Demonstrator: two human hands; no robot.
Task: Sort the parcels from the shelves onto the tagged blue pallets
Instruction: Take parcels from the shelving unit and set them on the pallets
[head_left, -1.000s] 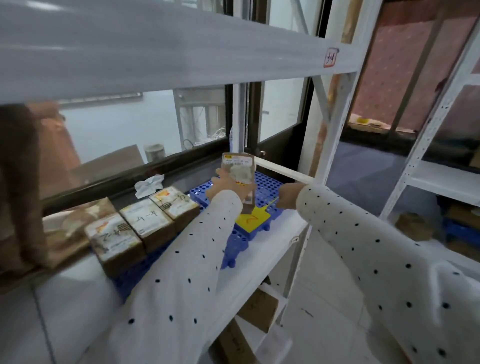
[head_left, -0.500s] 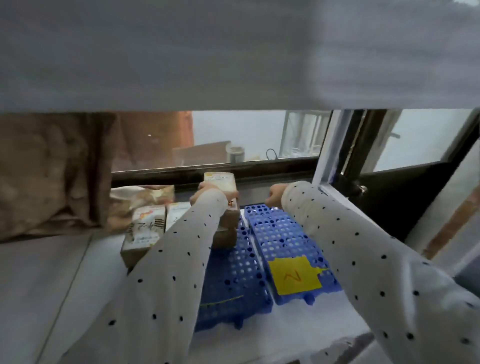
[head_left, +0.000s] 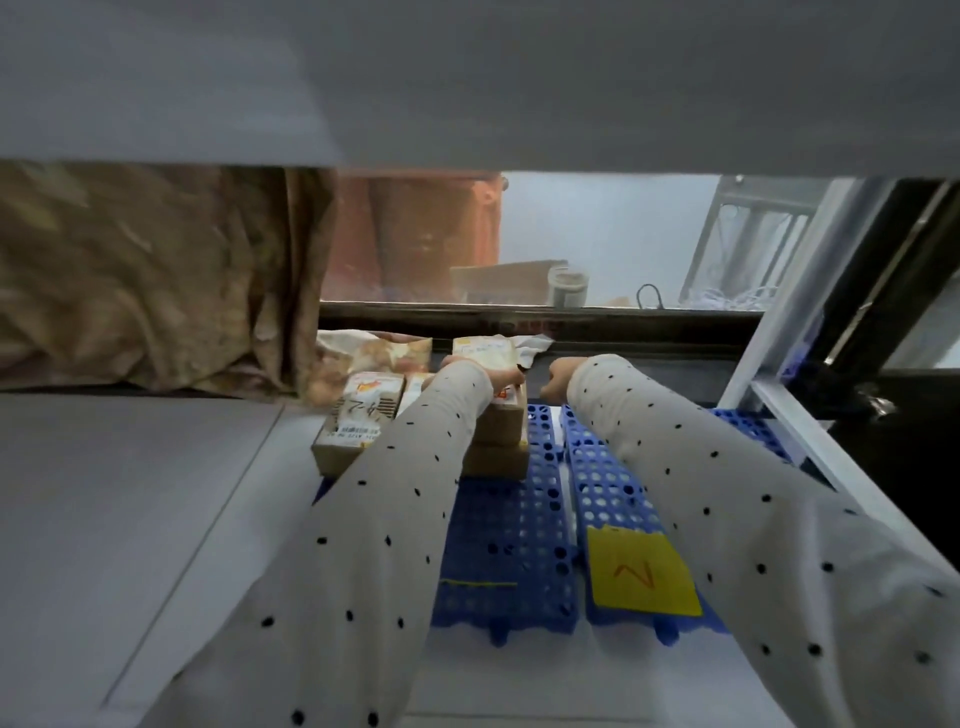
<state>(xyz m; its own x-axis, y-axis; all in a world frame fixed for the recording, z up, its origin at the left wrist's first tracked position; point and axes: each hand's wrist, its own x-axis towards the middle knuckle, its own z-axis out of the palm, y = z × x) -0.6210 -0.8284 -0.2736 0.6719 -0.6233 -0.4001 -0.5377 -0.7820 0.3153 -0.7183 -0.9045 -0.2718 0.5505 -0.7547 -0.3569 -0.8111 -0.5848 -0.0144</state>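
Blue pallets sit side by side on our white shelf (head_left: 156, 493), a narrow gap between them. Left pallet (head_left: 514, 545) carries parcels at its 12 o'clock end; right pallet (head_left: 608, 483) has a yellow tag (head_left: 641, 571) at 6 o'clock and bare grid beyond. Our left hand (head_left: 475, 371) grasps a held parcel (head_left: 485, 353) above a stacked parcel (head_left: 501, 423). Our right hand (head_left: 561, 376) is clenched on nothing we can see, over the right pallet's far edge. The upper shelf (head_left: 467, 78) hangs low overhead, headroom tight. Marked parcel (head_left: 358, 415) at 10 o'clock.
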